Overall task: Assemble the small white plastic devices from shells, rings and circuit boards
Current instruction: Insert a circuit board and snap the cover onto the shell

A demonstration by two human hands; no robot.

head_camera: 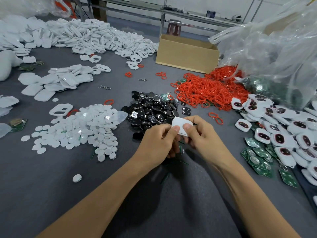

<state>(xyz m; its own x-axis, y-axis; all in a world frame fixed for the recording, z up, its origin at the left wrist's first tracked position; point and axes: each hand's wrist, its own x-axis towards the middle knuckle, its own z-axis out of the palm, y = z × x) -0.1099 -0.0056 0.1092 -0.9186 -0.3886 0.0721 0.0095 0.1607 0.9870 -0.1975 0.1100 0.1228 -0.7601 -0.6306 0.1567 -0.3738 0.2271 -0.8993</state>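
Observation:
Both hands hold one small white shell (180, 124) above the grey table, just in front of the pile of black glossy parts (152, 110). My left hand (157, 143) pinches its left edge with thumb on top. My right hand (200, 133) pinches its right side, thumb pressed on the white face. The underside of the shell is hidden by my fingers. Red rings (205, 91) lie heaped behind to the right. Green circuit boards (257, 157) lie at the right, beside white shells with dark red windows (281, 134).
White round caps (82, 131) are heaped at the left. More white shells (56, 81) and white frames (96, 35) fill the far left. A cardboard box (187, 54) stands at the back, clear plastic bags (274, 48) at the right. Small metal clasps (104, 87) lie mid-table.

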